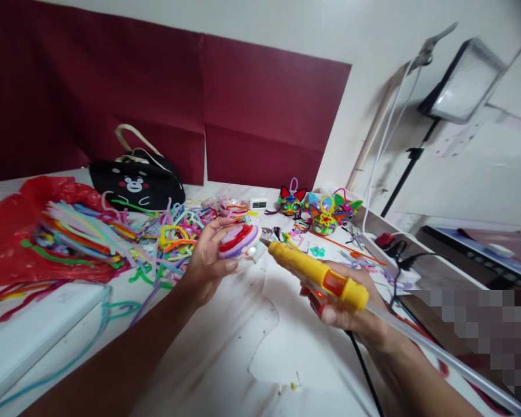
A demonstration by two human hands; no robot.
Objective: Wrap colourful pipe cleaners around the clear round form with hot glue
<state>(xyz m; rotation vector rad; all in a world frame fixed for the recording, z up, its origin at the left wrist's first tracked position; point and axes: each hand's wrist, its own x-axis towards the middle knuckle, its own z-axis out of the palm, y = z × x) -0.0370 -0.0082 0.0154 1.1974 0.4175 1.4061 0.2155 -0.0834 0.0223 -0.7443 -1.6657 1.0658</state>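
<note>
My left hand [209, 258] is closed round a small rounded craft piece [238, 242] covered with purple, red and pink pipe-cleaner strips. In my right hand [336, 310] is a yellow glue gun [312, 272], its nozzle pointing left at the craft piece. A small gap seems to lie between nozzle and piece, though blur makes contact hard to judge. From the gun's rear a long clear glue stick [443, 356] sticks out. A small red light glows on the gun's side. My right fingers wrap its handle, partly hidden behind the body.
Left are a red plastic bag [8, 243] of pipe cleaners [84, 229] and a white box [43, 341]. Behind stand a black bag [136, 185], a small digital clock [258, 204] and several finished pipe-cleaner ornaments [323, 223]. A lamp [466, 81] and cables [402, 255] are right.
</note>
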